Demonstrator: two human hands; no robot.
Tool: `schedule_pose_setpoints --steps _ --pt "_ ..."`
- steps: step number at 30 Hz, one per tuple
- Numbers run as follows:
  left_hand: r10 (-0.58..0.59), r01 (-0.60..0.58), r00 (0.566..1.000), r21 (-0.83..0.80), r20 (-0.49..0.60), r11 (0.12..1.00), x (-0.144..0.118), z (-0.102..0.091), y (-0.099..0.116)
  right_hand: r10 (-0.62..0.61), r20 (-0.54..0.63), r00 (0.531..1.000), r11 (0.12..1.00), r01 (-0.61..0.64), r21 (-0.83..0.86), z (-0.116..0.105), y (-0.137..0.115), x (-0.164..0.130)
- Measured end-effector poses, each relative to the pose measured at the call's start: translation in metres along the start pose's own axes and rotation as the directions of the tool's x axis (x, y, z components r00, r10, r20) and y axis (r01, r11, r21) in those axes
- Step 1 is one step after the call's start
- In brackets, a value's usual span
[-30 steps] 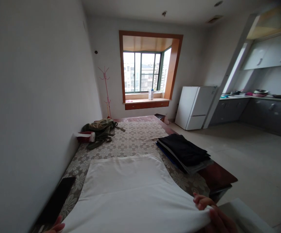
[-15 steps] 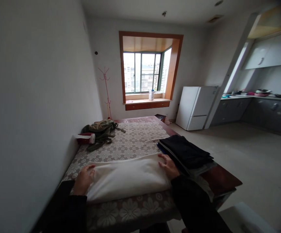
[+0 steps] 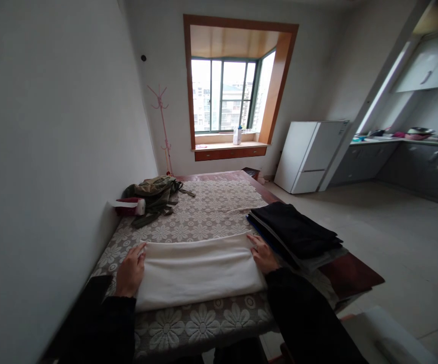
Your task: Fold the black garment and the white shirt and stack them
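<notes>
1. Looking from the left, I see my left hand (image 3: 131,270) lying flat, fingers spread and gripping nothing, on the left end of the folded white cloth (image 3: 199,270).
2. That cloth lies across the near part of the table (image 3: 355,275), on the flowered lace tablecloth (image 3: 203,212), already folded into a long band; to my eye the folding is partly done, with the band not yet brought down to the size of the stack beside it.
3. My right hand (image 3: 263,254) rests open on the cloth's right end, palm down, pinching nothing.
4. Just beside it sits a stack of folded dark clothes (image 3: 296,233), touching or nearly touching the cloth; I cannot tell which.
5. My dark sleeves hide the cloth's near corners, and how many layers it has is hard to make out.
</notes>
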State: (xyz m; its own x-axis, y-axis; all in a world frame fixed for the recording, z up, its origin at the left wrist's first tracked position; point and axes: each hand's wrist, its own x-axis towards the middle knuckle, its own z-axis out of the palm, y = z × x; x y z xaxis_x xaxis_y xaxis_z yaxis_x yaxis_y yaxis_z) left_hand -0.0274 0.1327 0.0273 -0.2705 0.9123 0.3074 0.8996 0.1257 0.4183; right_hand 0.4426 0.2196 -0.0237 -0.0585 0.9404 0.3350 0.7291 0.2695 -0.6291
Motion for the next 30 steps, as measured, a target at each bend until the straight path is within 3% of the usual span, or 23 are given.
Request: schedule_pose_setpoints --steps 5,9,13,17,20,23,30 --pt "-0.099 0.073 0.989 0.220 0.111 0.973 -0.004 -0.015 0.007 -0.037 0.031 0.999 0.993 0.041 -0.114 -0.014 -0.006 -0.004" --pt "0.026 -0.055 0.995 0.335 0.092 0.940 -0.023 -0.019 0.030 -0.084 0.034 0.996 0.953 0.090 -0.289 -0.022 -0.040 -0.016" --pt "0.289 -0.327 0.936 0.190 0.203 0.926 -0.047 0.011 0.087 -0.239 0.227 0.944 0.926 0.292 -0.240 0.010 -0.111 -0.030" --pt "0.372 -0.409 0.898 0.134 0.236 0.903 -0.056 0.055 0.135 -0.194 0.369 0.909 0.931 0.289 -0.221 0.063 -0.156 -0.037" --pt "0.370 -0.407 0.906 0.183 0.204 0.895 -0.053 0.080 0.138 -0.158 0.385 0.909 0.934 0.264 -0.239 0.089 -0.153 -0.037" --pt "0.371 -0.408 0.909 0.226 0.187 0.885 -0.051 0.092 0.127 -0.166 0.375 0.912 0.934 0.268 -0.237 0.099 -0.141 -0.035" --pt "0.346 -0.386 0.919 0.245 0.192 0.889 -0.053 0.092 0.126 -0.142 0.382 0.913 0.946 0.239 -0.220 0.103 -0.136 -0.034"
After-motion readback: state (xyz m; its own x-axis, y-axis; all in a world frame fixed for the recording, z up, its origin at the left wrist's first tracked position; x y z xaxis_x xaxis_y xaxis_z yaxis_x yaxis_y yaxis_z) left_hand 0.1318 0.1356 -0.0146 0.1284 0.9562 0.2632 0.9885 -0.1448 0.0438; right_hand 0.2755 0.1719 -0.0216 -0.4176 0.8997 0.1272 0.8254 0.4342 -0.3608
